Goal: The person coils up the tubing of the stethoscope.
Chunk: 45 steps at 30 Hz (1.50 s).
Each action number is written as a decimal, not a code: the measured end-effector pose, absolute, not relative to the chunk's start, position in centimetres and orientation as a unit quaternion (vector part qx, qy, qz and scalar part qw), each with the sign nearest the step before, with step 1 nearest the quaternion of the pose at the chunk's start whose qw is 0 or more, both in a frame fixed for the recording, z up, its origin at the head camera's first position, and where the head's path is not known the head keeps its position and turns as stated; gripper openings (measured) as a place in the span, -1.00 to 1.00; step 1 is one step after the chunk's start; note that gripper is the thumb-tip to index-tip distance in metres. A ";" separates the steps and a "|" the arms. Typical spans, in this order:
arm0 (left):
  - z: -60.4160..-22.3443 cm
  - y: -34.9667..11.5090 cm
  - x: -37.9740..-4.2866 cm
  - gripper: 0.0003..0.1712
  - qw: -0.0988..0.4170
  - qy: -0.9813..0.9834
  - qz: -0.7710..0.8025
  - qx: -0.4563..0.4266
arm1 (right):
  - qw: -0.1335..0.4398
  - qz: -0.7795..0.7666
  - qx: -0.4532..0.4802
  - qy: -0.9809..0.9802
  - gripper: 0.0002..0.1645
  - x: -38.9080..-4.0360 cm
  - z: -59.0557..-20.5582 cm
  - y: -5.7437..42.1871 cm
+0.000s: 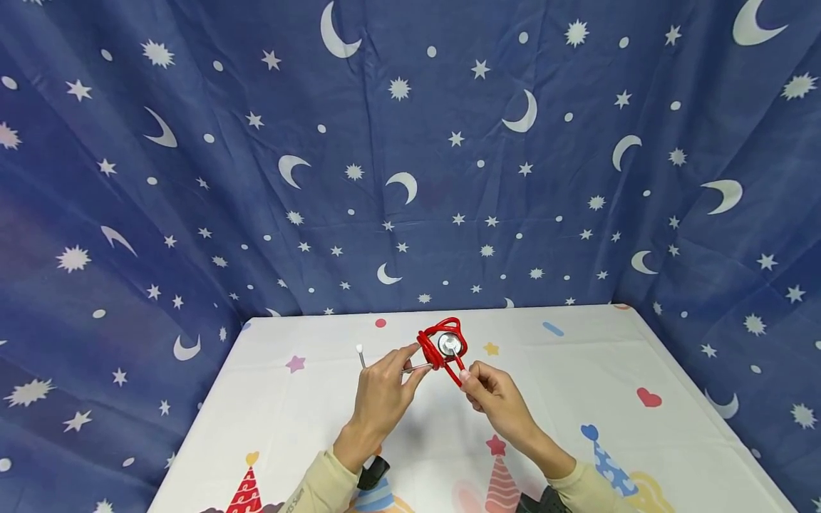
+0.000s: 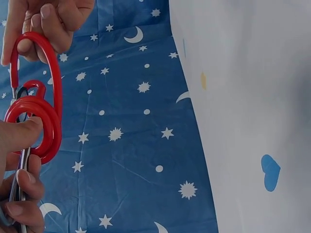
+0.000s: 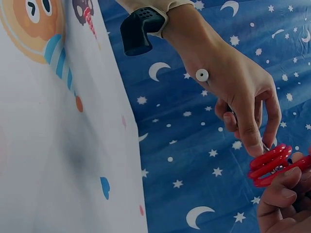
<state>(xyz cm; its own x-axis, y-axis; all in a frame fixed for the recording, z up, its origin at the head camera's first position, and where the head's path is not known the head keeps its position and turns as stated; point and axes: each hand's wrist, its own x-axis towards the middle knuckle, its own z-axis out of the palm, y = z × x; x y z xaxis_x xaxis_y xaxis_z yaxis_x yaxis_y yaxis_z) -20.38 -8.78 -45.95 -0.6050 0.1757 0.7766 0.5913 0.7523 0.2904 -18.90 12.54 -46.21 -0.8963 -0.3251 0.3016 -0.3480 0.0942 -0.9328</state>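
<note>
A stethoscope with red tubing (image 1: pixel 429 350) wound into a coil is held up above the table. Its round silver chest piece (image 1: pixel 450 345) shows within the coil in the head view. My left hand (image 1: pixel 383 392) grips the metal ear tubes and the coil's near side, its thumb on the red loops (image 2: pixel 50 127) in the left wrist view. A white eartip (image 3: pixel 202 75) sticks out behind that hand. With thumb and fingers, my right hand (image 1: pixel 502 402) pinches a loop of tubing drawn out from the coil. Fingers hide part of the ear tubes.
Below the hands lies a white tablecloth (image 1: pixel 282 399) printed with stars, hearts and party hats. A dark blue curtain (image 1: pixel 449 178) with moons and stars hangs behind the table and along its sides.
</note>
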 end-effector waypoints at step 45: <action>-47.1 -7.6 -19.8 -0.58 0.407 -0.851 -0.155 -0.291 | 0.195 0.470 0.147 -0.848 -0.76 -19.6 -46.0 12.3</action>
<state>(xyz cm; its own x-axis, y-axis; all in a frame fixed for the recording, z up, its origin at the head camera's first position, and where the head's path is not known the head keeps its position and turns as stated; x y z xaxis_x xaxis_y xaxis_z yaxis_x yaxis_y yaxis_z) -19.80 -7.57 -47.06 -0.4980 0.3701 0.7842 0.6226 0.7821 0.0262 -19.57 12.29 -45.96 -0.8805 -0.0649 0.4695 -0.4327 0.5144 -0.7403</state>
